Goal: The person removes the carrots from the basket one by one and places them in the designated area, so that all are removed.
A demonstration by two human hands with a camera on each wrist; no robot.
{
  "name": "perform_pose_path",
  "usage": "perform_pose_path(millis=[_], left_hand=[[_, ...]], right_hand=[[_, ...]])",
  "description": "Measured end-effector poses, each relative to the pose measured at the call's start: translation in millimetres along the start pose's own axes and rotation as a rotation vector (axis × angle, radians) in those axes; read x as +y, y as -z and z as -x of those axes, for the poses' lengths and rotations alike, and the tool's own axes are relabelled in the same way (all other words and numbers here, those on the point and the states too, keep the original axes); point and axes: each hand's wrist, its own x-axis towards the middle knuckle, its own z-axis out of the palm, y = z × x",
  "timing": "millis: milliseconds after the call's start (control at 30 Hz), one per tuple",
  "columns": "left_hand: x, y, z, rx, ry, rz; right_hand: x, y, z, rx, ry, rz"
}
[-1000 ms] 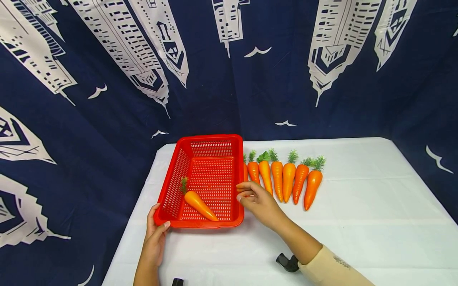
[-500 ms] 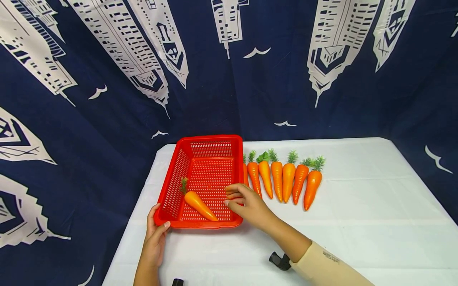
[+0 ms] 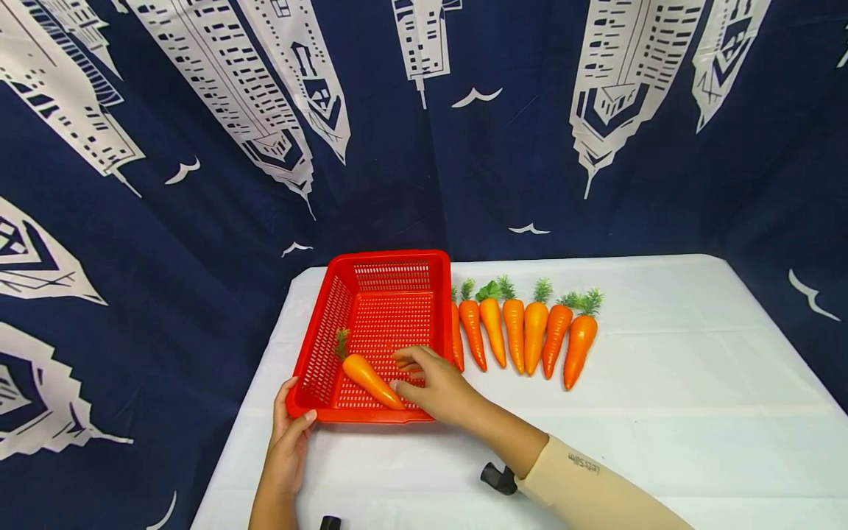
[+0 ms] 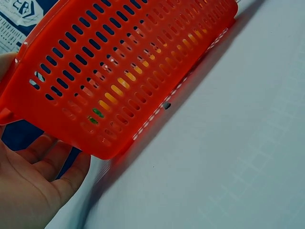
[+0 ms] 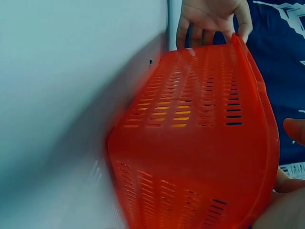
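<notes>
A red plastic basket [image 3: 380,255] with slotted walls stands at the left of the table. One orange carrot [image 3: 368,379] with a green top lies inside it. My left hand [image 3: 288,434] grips the basket's near left corner, thumb on the rim; the left wrist view shows its fingers [image 4: 74,174] under that rim. Over the near right part of the basket reaches my right hand [image 3: 433,383], fingers bent and apart, thumb beside the carrot's tip. Nothing shows between its fingers. Whether the thumb touches the carrot, I cannot tell.
Several carrots [image 3: 535,338] with green tops lie in a row on the white tablecloth [image 3: 676,383], right of the basket. A dark blue curtain [image 3: 503,169] with white buildings hangs behind the table. A black device [image 3: 498,478] sits by the right forearm.
My right hand has moved left from the basket's right rim, over its inside, to the carrot's tip. My left hand, the basket and the carrots have stayed put.
</notes>
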Motion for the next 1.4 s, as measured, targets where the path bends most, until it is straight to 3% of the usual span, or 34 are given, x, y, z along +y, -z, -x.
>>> perform_pose_path(millis=[567, 1033, 1233, 1400], left_hand=[[-1.0, -0.2, -0.6, -0.010, 0.003, -0.001], [-1.7, 0.8, -0.2, -0.008, 0.006, -0.001], [-1.2, 1.0, -0.1, -0.019, 0.000, -0.002], [-1.0, 1.5, -0.4, -0.017, -0.002, -0.005]], right_hand=[[-5, -16, -20.1, -0.080, -0.023, 0.086], [0, -29, -40.2, -0.137, -0.041, -0.009], [3, -33, -49.0, -0.162, -0.099, -0.029], [5, -38, -55.0, -0.183, -0.163, 0.018]])
